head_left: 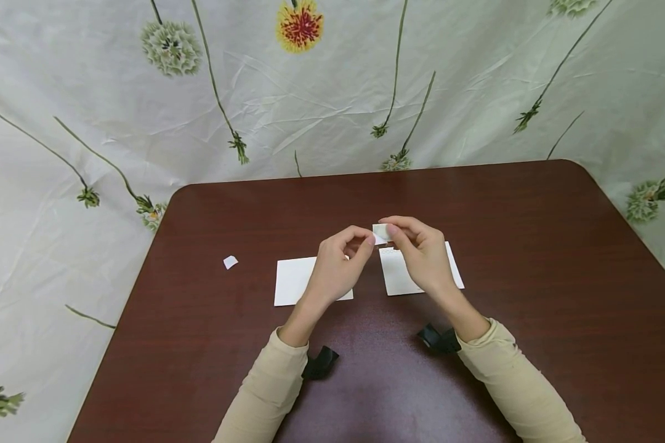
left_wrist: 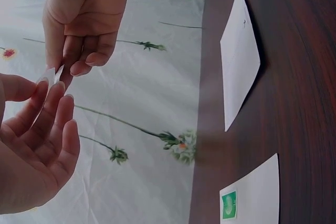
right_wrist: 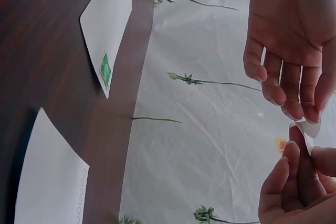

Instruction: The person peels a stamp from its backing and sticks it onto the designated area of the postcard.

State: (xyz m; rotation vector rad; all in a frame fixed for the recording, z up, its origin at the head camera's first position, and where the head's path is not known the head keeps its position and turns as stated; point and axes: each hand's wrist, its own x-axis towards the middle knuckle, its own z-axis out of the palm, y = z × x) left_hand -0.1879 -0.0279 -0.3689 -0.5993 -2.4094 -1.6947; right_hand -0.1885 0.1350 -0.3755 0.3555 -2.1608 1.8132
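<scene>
Above the far edges of two envelopes, both hands hold one small pale paper piece (head_left: 381, 231), faintly greenish, between them. My left hand (head_left: 335, 267) pinches its left side with thumb and fingertips. At its right side, the thumb and index finger of my right hand (head_left: 423, 255) grip it. Two thin pale flaps (left_wrist: 48, 75) show between the fingertips in the left wrist view; any print on them is hidden. The left envelope (head_left: 294, 280) carries a green stamp (right_wrist: 105, 70) in one corner. A row of small printed ovals marks the right envelope (right_wrist: 50, 174).
A small white paper scrap (head_left: 230, 262) lies on the dark brown table (head_left: 210, 369), left of the envelopes. Behind the table hangs a pale cloth (head_left: 321, 104) with a flower print. Black straps (head_left: 320, 363) sit at both wrists.
</scene>
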